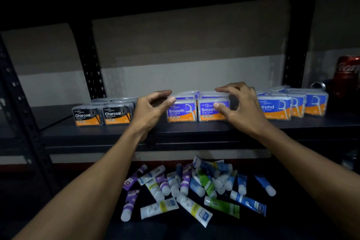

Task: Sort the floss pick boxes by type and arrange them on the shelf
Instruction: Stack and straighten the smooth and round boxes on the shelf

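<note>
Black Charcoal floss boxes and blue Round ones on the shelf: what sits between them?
Clear plastic blue-and-orange Smooth floss boxes, with the left hand and right hand on them; head view.

1. This looks like a stockroom or the back of a shop: a dark metal shelf (194, 130) is carried by posts (91, 64) with rows of holes.
2. The goods come in many equal copies: Charcoal boxes (101, 115), Smooth boxes (182, 112) and Round boxes (276, 108), each sort standing together.
3. On the level below lies a loose heap of small tubes (194, 187) in several colours.
4. The wall (185, 45) behind is bare and grey, and the light is weak.
</note>
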